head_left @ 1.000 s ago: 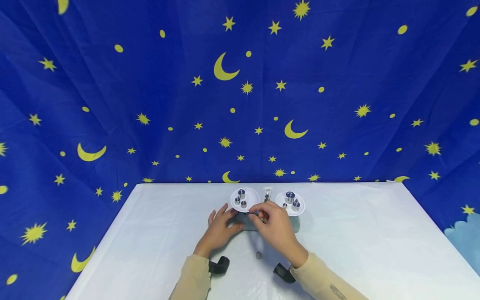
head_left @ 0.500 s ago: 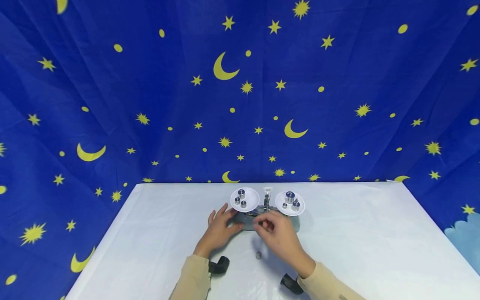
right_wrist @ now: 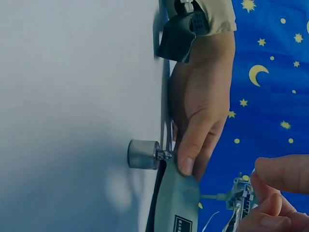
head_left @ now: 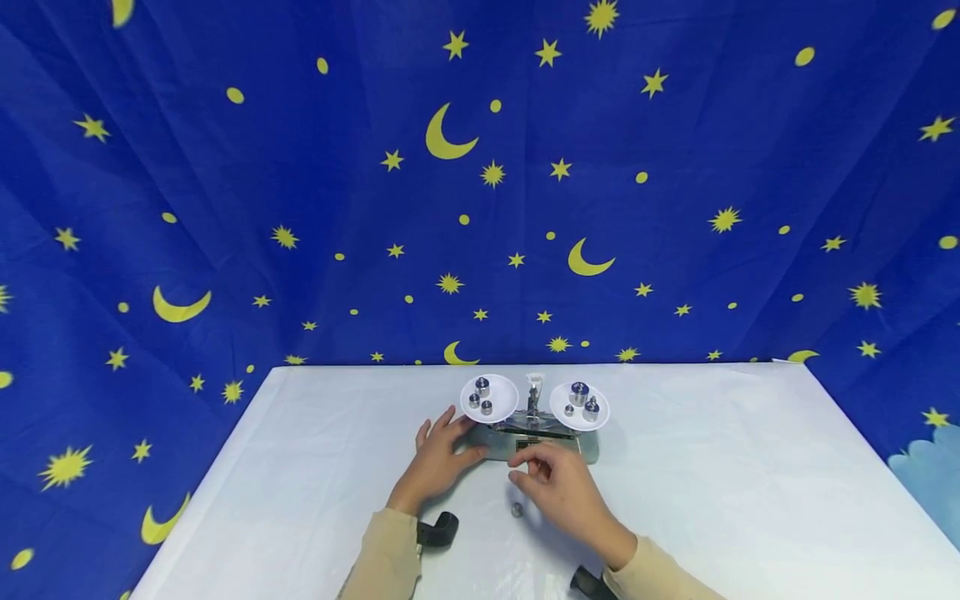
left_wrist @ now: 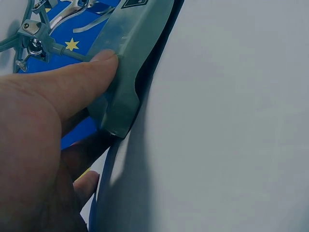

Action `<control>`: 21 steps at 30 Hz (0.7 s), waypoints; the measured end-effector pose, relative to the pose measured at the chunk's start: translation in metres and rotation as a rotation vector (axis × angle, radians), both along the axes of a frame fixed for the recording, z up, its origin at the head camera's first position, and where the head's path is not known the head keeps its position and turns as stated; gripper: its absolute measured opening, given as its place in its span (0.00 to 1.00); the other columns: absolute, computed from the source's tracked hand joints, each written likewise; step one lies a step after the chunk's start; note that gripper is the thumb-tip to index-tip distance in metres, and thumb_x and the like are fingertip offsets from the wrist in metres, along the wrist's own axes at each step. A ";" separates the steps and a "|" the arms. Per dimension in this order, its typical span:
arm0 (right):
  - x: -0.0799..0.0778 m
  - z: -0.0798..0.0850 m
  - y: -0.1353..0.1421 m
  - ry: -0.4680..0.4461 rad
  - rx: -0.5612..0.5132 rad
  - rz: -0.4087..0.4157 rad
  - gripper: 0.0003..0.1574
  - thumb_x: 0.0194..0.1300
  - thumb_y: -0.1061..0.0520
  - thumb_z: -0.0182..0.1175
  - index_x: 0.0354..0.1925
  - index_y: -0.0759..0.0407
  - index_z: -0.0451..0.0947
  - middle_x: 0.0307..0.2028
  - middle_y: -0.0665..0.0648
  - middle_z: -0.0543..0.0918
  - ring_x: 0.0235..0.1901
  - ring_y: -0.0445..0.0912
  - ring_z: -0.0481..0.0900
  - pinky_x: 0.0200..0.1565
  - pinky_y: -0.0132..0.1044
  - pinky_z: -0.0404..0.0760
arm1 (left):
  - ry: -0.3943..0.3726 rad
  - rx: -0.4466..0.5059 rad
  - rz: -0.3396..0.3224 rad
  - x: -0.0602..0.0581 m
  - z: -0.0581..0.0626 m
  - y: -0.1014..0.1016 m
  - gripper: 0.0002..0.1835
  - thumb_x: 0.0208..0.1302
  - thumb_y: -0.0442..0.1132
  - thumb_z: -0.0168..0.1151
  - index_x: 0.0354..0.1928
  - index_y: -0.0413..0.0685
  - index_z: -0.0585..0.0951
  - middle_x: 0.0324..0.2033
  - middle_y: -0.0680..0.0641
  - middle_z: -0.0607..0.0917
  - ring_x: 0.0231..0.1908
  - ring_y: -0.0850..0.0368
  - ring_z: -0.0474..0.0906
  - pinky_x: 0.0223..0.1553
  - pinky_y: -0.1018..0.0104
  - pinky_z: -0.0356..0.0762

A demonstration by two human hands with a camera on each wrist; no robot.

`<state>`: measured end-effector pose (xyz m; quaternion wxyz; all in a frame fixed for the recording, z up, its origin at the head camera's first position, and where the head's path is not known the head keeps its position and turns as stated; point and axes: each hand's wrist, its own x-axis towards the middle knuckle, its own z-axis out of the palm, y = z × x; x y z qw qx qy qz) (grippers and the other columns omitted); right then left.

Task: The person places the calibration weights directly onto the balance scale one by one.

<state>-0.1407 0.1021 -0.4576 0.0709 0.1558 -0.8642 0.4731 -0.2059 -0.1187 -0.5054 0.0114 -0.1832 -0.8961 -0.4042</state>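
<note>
A balance scale with a grey-green base (head_left: 498,450) stands on the table. My left hand (head_left: 438,461) holds the base's left end, its thumb lying on the front part and its other fingers partly hidden behind the end in the left wrist view. My right hand (head_left: 562,487) hovers in front of the base, with thumb and index finger apart and nothing visible between them. Below its fingertips a small metal weight (head_left: 517,510) stands on the table; the right wrist view shows this knobbed weight (right_wrist: 143,154) close by.
The left white pan (head_left: 506,396) carries three metal weights, and the right white pan (head_left: 562,400) also carries three. Black wrist mounts sit on both sleeves. A blue curtain (head_left: 360,208) with moons and stars hangs behind the white table (head_left: 712,475).
My right hand has drawn back from the scale's beam toward the front of the base, and its thumb and index finger have parted. The left hand stays put.
</note>
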 end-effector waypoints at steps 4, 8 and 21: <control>0.001 -0.003 0.001 -0.053 -0.028 0.019 0.07 0.56 0.64 0.72 0.34 0.55 0.86 0.21 0.43 0.72 0.19 0.34 0.66 0.22 0.28 0.68 | 0.002 -0.005 0.002 0.000 0.000 0.000 0.30 0.64 0.48 0.68 0.65 0.41 0.78 0.64 0.42 0.78 0.73 0.36 0.56 0.71 0.31 0.35; 0.003 -0.004 0.002 -0.109 -0.059 0.036 0.06 0.57 0.64 0.72 0.34 0.57 0.86 0.20 0.45 0.73 0.18 0.35 0.67 0.20 0.28 0.67 | 0.002 -0.009 0.004 0.000 0.000 0.000 0.30 0.64 0.48 0.68 0.64 0.41 0.78 0.64 0.42 0.78 0.73 0.36 0.56 0.71 0.31 0.35; 0.003 -0.015 0.006 -0.234 -0.076 0.061 0.06 0.58 0.59 0.71 0.36 0.57 0.86 0.21 0.46 0.74 0.19 0.36 0.68 0.22 0.29 0.68 | 0.000 -0.019 0.003 0.002 0.001 0.000 0.30 0.64 0.48 0.67 0.65 0.41 0.77 0.65 0.42 0.78 0.73 0.35 0.56 0.71 0.31 0.34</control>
